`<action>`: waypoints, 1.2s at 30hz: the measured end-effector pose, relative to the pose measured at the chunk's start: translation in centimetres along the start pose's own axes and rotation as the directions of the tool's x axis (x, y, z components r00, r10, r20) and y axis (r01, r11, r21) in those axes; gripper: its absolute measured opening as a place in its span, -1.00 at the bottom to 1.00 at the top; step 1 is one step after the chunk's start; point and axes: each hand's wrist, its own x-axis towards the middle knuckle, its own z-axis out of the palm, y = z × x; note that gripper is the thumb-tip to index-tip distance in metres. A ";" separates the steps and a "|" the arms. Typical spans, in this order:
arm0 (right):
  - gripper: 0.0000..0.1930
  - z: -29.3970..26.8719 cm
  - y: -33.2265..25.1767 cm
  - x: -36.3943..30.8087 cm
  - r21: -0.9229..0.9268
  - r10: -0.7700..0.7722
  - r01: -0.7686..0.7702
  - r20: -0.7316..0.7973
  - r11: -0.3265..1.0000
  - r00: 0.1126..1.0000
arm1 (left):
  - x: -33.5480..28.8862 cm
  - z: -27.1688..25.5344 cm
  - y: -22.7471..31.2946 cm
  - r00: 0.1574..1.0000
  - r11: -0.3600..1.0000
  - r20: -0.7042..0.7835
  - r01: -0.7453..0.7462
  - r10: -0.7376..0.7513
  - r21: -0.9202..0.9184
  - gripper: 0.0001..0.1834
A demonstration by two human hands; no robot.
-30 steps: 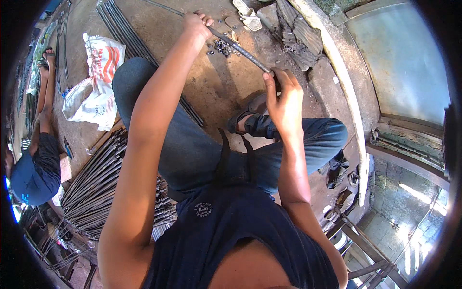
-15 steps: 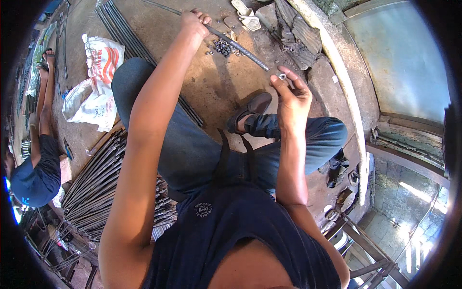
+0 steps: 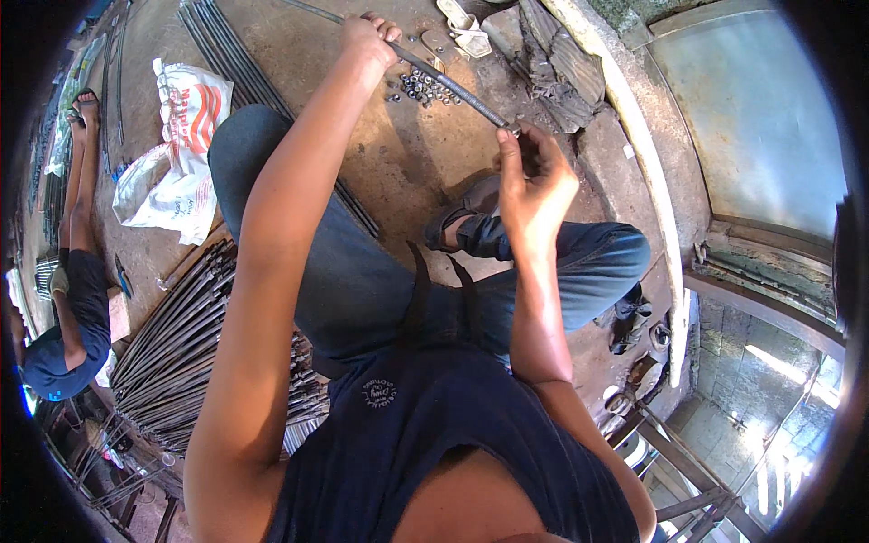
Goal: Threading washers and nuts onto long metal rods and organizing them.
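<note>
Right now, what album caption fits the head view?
Left fingers grip a threaded rod; right fingers hold a nut at its end, near scattered nuts.

Right fingers (image 3: 508, 156) brought nut (image 3: 513, 128) from beyond rod (image 3: 457, 90) to its tip; co-worker's glove (image 3: 60, 281) now visible.

Left hand (image 3: 367, 45) curled tight, arm (image 3: 299, 181) stretched toward eleven o'clock, right hand (image 3: 538, 172) held toward one, thumb (image 3: 510, 158) and fingers (image 3: 546, 147) pinched.

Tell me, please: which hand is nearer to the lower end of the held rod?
Right. The right hand has its thumb and fingers at that end; the left hand grips the rod farther up, toward the picture's top.
</note>
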 end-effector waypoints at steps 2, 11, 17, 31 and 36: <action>-0.85 0.2 0.1 0.1 -0.093 -0.097 0.096 -0.002 0.991 0.995 | 0.5 0.0 0.0 0.999 1.000 -0.044 0.011 -0.010 0.020 -0.70; -0.81 -0.1 2.1 0.5 -0.150 -0.444 0.442 0.023 0.884 0.896 | -0.5 0.4 0.2 0.998 1.000 -0.054 0.015 -0.014 0.012 -0.73; -0.82 0.3 1.4 0.3 -0.138 -0.390 0.384 -0.014 0.913 0.921 | 0.0 0.3 0.6 1.000 1.000 -0.018 0.015 -0.014 0.016 -0.67; -0.66 1.3 1.4 0.3 0.714 0.231 -0.405 0.333 0.571 0.914 | -0.3 0.7 0.6 1.000 1.000 -0.027 0.005 -0.005 -0.017 -0.77; -0.78 0.7 1.3 -0.6 0.510 0.086 -0.047 -0.053 0.859 0.995 | -0.4 1.1 1.2 1.000 1.000 -0.001 -0.007 0.007 0.007 -0.70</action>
